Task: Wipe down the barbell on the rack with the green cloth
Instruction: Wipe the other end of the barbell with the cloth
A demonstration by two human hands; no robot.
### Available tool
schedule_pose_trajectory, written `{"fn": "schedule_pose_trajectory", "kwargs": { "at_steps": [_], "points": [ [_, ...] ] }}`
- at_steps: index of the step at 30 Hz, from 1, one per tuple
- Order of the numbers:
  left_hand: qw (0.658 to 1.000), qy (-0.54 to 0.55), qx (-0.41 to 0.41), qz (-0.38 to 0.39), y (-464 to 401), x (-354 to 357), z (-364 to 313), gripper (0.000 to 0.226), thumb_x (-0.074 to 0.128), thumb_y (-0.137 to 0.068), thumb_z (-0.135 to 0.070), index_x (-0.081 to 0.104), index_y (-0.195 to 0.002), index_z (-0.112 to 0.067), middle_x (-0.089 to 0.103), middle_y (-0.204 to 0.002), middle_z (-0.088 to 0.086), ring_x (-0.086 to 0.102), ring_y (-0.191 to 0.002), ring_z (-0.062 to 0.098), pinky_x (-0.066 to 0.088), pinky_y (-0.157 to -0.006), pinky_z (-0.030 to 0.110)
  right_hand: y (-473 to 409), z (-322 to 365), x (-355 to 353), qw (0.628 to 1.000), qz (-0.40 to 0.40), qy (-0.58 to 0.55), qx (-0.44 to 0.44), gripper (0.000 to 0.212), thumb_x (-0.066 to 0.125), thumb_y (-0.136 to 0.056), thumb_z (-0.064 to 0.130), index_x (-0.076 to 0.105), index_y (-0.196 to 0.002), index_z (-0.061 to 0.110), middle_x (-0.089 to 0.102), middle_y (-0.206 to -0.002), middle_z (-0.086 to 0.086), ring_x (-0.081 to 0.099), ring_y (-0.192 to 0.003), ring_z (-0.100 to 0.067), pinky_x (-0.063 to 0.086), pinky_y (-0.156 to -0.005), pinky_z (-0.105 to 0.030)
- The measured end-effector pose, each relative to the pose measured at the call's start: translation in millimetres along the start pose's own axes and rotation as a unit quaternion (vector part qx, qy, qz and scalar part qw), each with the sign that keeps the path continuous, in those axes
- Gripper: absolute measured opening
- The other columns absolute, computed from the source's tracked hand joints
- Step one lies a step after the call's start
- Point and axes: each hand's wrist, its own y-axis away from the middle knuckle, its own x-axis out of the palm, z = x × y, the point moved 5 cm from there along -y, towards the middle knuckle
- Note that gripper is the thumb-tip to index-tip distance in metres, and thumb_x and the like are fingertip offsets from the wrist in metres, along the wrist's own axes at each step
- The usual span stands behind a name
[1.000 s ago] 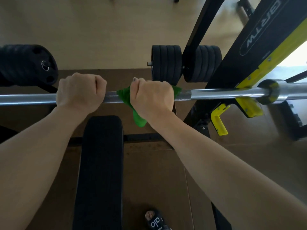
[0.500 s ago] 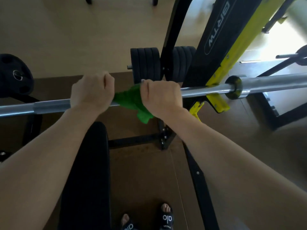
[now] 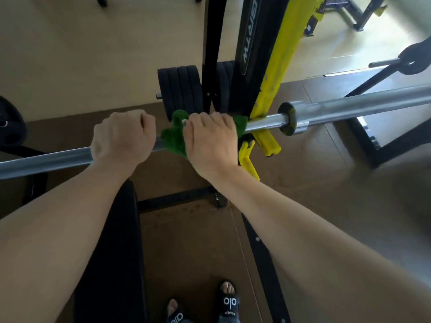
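Observation:
A steel barbell [image 3: 263, 123] runs across the view, slanting up to the right, and rests on the yellow hook [image 3: 268, 143] of the black and yellow rack [image 3: 277, 66]. My left hand [image 3: 122, 136] is closed bare around the bar. Just to its right, my right hand [image 3: 210, 138] grips the bar through a green cloth [image 3: 173, 138], which bunches out on both sides of the fist. The cloth's right edge sits close to the rack hook and the bar's collar [image 3: 288, 118].
A black bench pad [image 3: 112, 264] lies below the bar between my arms. Stacked black plates [image 3: 179, 89] hang on the rack's peg behind the bar. Another plate [image 3: 9, 129] is at the left edge. My feet in black slides [image 3: 227, 301] stand on the brown mat.
My right hand has slid the cloth rightward along the bar to the rack hook. The left hand keeps its grip. The view has swung right and the bar now slants more.

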Motion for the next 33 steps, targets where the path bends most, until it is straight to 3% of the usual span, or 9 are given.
{"fn": "schedule_pose_trajectory", "kwargs": {
  "at_steps": [5, 12, 16, 19, 22, 25, 29, 31, 33],
  "points": [
    [0.999, -0.024, -0.041, 0.008, 4, -5, 1, 0.049, 0.031, -0.105, -0.033, 0.052, -0.065, -0.013, 0.043, -0.057, 0.005, 0.036, -0.048, 0.022, 0.035, -0.059, 0.036, -1, -40, -14, 0.990, 0.023, 0.077, -0.119, 0.039, 0.042, -0.106, 0.043, 0.067, -0.100, 0.014, 0.068, -0.091, -0.007, 0.061, -0.090, -0.031, 0.044, -0.080, -0.042],
    [0.996, -0.052, -0.050, 0.044, 0, 1, -4, 0.046, 0.029, -0.105, -0.032, 0.049, -0.068, -0.015, 0.038, -0.059, 0.004, 0.039, -0.056, 0.026, 0.038, -0.066, 0.040, -7, -84, -28, 0.982, -0.013, 0.098, -0.160, 0.032, 0.052, -0.103, 0.036, 0.067, -0.099, 0.007, 0.067, -0.098, -0.014, 0.061, -0.096, -0.035, 0.049, -0.079, -0.045],
    [0.998, -0.045, 0.007, 0.044, -7, 2, -24, 0.045, 0.025, -0.108, -0.031, 0.049, -0.073, -0.015, 0.043, -0.062, 0.005, 0.040, -0.052, 0.024, 0.033, -0.053, 0.033, -6, -92, -37, 0.985, -0.032, 0.059, -0.161, 0.026, 0.061, -0.099, 0.028, 0.062, -0.098, 0.002, 0.065, -0.095, -0.016, 0.066, -0.077, -0.033, 0.052, -0.067, -0.041],
    [0.996, 0.045, 0.078, 0.026, -15, 1, -74, 0.042, 0.023, -0.108, -0.035, 0.051, -0.081, -0.018, 0.052, -0.070, 0.003, 0.051, -0.061, 0.026, 0.040, -0.055, 0.035, -10, -103, -49, 0.986, -0.008, 0.028, -0.162, 0.024, 0.070, -0.094, 0.023, 0.058, -0.094, 0.002, 0.064, -0.089, -0.015, 0.064, -0.059, -0.032, 0.037, -0.047, -0.032],
    [0.983, 0.140, 0.116, 0.042, -21, 4, -134, 0.043, 0.020, -0.107, -0.038, 0.051, -0.084, -0.019, 0.055, -0.075, 0.002, 0.054, -0.067, 0.025, 0.047, -0.063, 0.040, -6, -123, -60, 0.972, 0.013, 0.051, -0.230, 0.025, 0.063, -0.099, 0.028, 0.047, -0.099, 0.009, 0.060, -0.088, -0.012, 0.060, -0.061, -0.030, 0.037, -0.042, -0.032],
    [0.981, 0.133, 0.129, 0.058, -22, 15, -166, 0.042, 0.021, -0.108, -0.037, 0.058, -0.098, -0.018, 0.059, -0.086, 0.003, 0.057, -0.076, 0.026, 0.046, -0.068, 0.038, -2, -143, -68, 0.951, 0.047, 0.107, -0.285, 0.022, 0.045, -0.108, 0.033, 0.042, -0.105, 0.011, 0.056, -0.093, -0.010, 0.060, -0.064, -0.028, 0.037, -0.040, -0.033],
    [0.984, 0.096, 0.121, 0.091, -11, 34, -175, 0.043, 0.022, -0.108, -0.036, 0.059, -0.105, -0.014, 0.060, -0.090, 0.008, 0.062, -0.082, 0.031, 0.044, -0.066, 0.038, 2, -160, -79, 0.944, 0.085, 0.135, -0.290, 0.030, 0.035, -0.111, 0.034, 0.048, -0.109, 0.007, 0.054, -0.098, -0.013, 0.061, -0.062, -0.028, 0.047, -0.039, -0.037],
    [0.982, 0.106, 0.154, 0.032, -7, 32, -179, 0.039, 0.025, -0.108, -0.034, 0.058, -0.101, -0.013, 0.062, -0.089, 0.007, 0.062, -0.079, 0.030, 0.044, -0.064, 0.037, 5, -175, -90, 0.956, 0.066, 0.118, -0.262, 0.030, 0.039, -0.109, 0.034, 0.050, -0.107, 0.006, 0.055, -0.095, -0.013, 0.060, -0.056, -0.026, 0.048, -0.038, -0.036],
    [0.970, 0.137, 0.195, -0.038, -2, 21, -183, 0.031, 0.032, -0.106, -0.029, 0.055, -0.092, -0.014, 0.058, -0.078, 0.002, 0.056, -0.064, 0.021, 0.046, -0.059, 0.035, 6, -199, -106, 0.987, 0.034, 0.064, -0.145, 0.033, 0.041, -0.107, 0.033, 0.055, -0.103, 0.003, 0.057, -0.094, -0.013, 0.055, -0.054, -0.026, 0.049, -0.042, -0.037]
  ]
}}
